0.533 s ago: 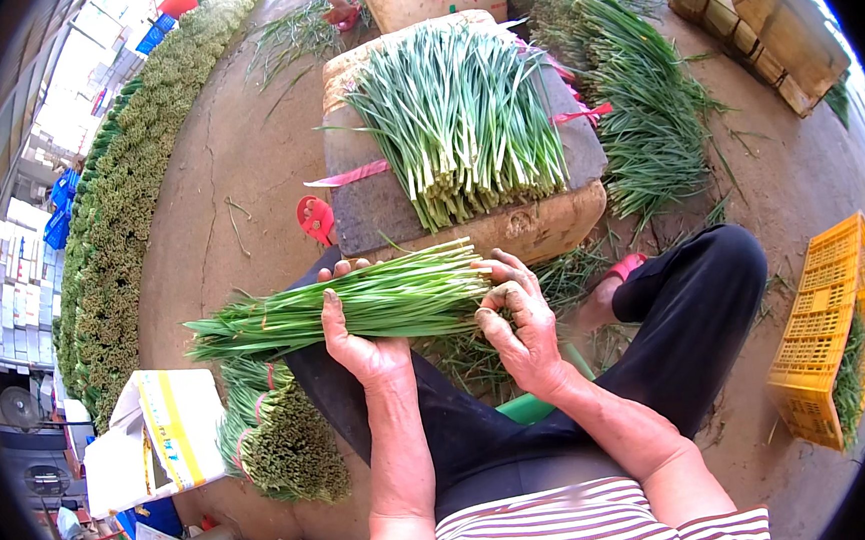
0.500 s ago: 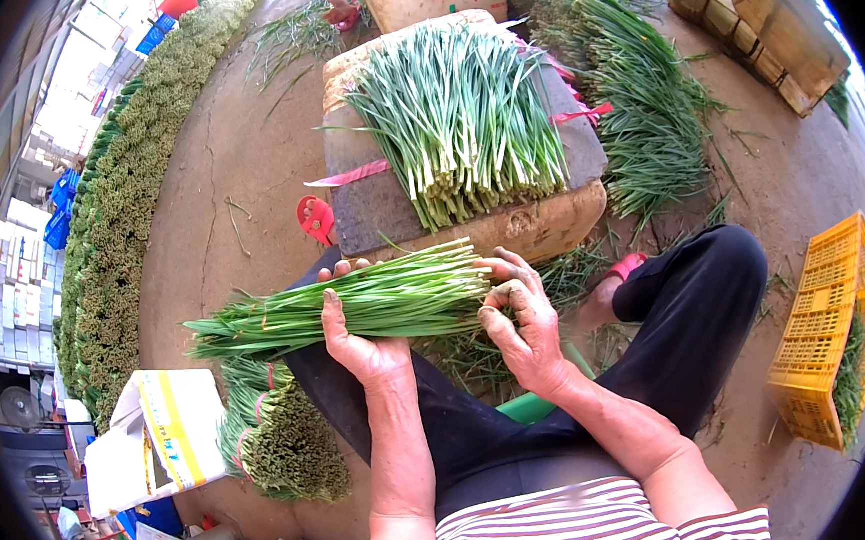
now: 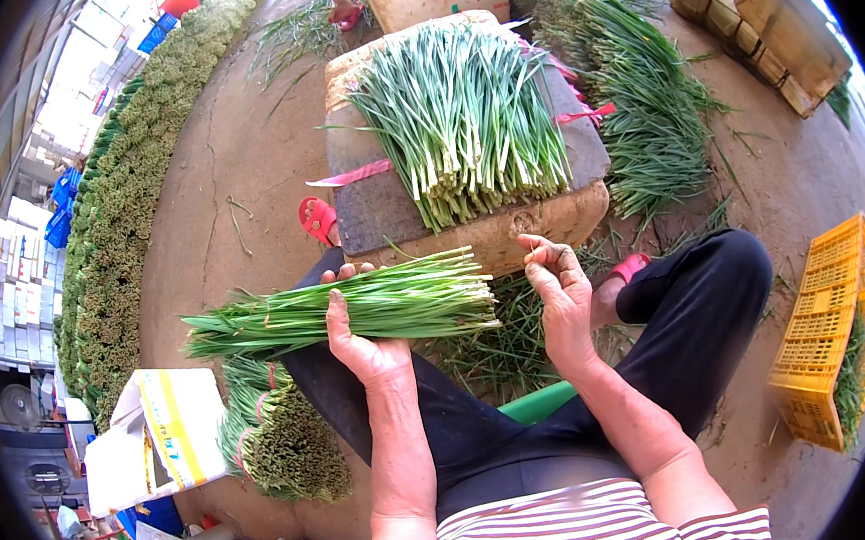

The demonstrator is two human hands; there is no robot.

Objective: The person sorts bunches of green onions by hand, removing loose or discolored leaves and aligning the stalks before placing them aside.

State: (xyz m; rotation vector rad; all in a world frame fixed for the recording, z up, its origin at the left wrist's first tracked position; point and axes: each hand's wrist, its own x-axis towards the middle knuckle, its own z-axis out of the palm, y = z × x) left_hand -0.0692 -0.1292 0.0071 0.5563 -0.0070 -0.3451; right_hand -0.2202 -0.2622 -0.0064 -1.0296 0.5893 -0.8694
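My left hand (image 3: 368, 347) is wrapped from below around a bunch of garlic chives (image 3: 425, 299), thumb on the near side. The leafy tips point left and the pale cut ends right, above my lap. Just right of those ends, apart from them, my right hand (image 3: 562, 286) is raised with thumb and forefinger pinched together; a tiny pale bit may be between them, too small to name. Beyond my hands a pile of loose chives (image 3: 467, 117) lies on a padded block (image 3: 373, 209), cut ends toward me. A pink ribbon (image 3: 354, 175) sticks out beside the pile.
Tied bundles (image 3: 294, 435) stand by my left leg, next to a white carton (image 3: 178, 428). More chives (image 3: 647, 114) lie on the floor at the right. A yellow crate (image 3: 823, 333) is far right. Long rows of bundles (image 3: 114, 232) line the left. Scraps litter the floor.
My right hand has moved up and to the right, away from the chives' cut ends. My left hand keeps its hold on the bunch, almost unmoved.
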